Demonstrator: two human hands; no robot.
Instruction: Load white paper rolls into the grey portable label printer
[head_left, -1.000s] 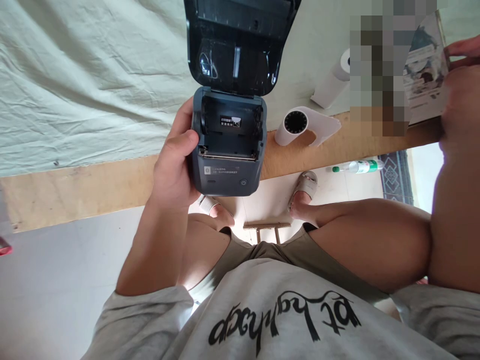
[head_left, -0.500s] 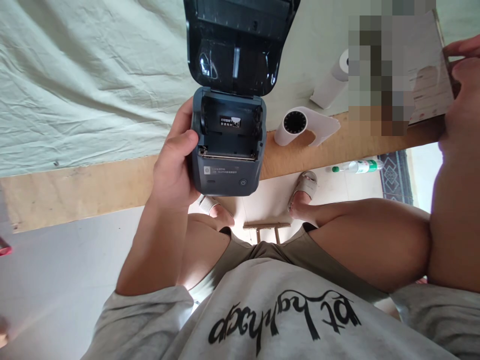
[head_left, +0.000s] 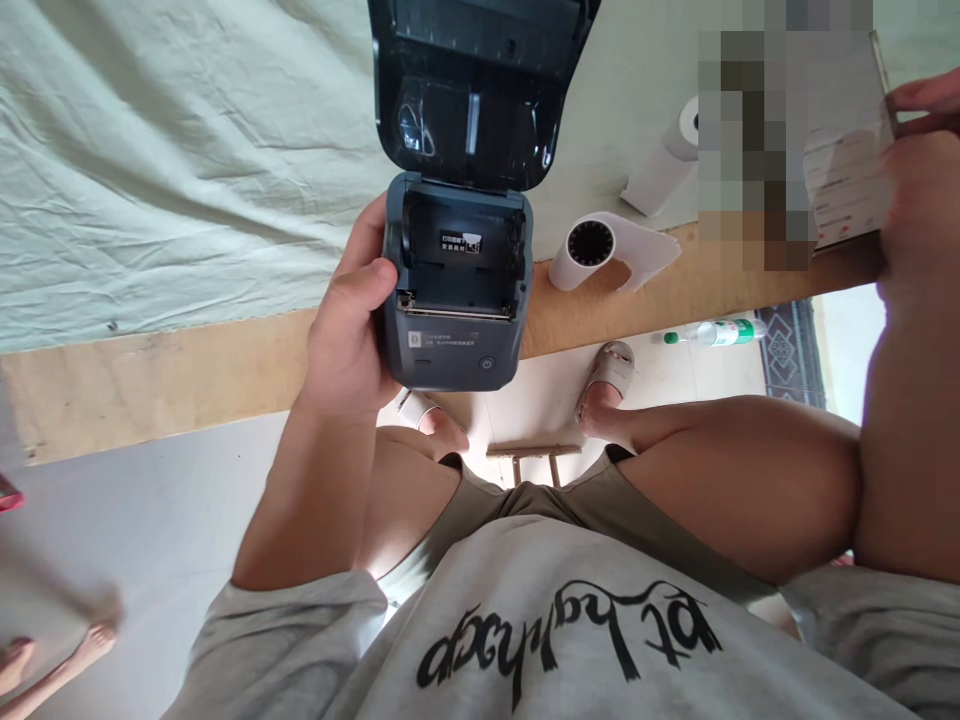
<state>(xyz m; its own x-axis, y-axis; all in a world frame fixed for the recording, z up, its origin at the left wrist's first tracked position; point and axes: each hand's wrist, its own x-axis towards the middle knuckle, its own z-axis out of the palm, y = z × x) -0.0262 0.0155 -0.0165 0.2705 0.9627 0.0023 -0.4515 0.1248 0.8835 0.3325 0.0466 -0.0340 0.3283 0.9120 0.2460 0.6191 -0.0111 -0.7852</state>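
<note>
My left hand [head_left: 349, 325] grips a dark grey label printer [head_left: 457, 345] by its side, thumb near the top edge. The printer's glossy black lid [head_left: 469, 120] is swung up, and the bay inside holds no roll, only a small printed sticker. At the right edge, my right hand [head_left: 926, 150] is closed on the side of a flat phone- or tablet-like panel [head_left: 851, 190] with a pale, text-covered face; part of it is blurred out. To the right of the printer stands a white paper roll [head_left: 568, 262] with a black core and a loose curled end.
A second white roll [head_left: 664, 165] lies farther back on the pale green cloth [head_left: 187, 180]. The table's bare wooden edge [head_left: 172, 375] runs across in front. Below are a plastic bottle [head_left: 720, 332], a patterned mat [head_left: 791, 350] and, at lower left, another person's foot [head_left: 94, 640].
My right hand and the panel have shifted slightly left. Another person's legs have come further into view at lower left. My left hand and the printer stay nearly still.
</note>
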